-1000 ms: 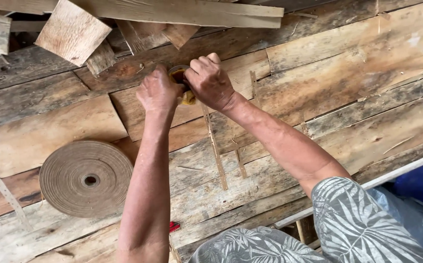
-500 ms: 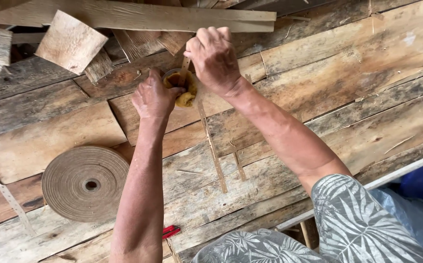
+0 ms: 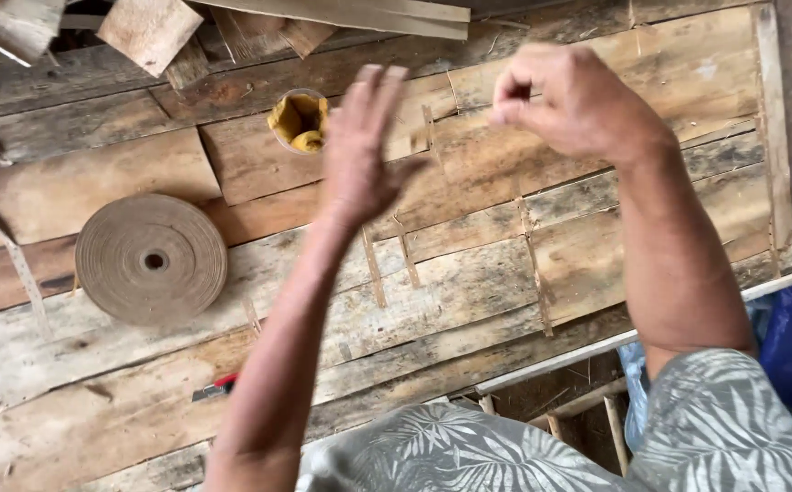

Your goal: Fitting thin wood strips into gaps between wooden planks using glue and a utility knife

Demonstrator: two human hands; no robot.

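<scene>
Yellow-smeared small pot stands on the plank bench, near its far edge, and serves as the landmark. Left of the pot and nearer the person lies a flat coil of brown strip. Just right of the pot hovers the left hand, fingers spread, empty. Farther right the right hand is raised, fingers curled together; whether they pinch anything cannot be told.
</scene>
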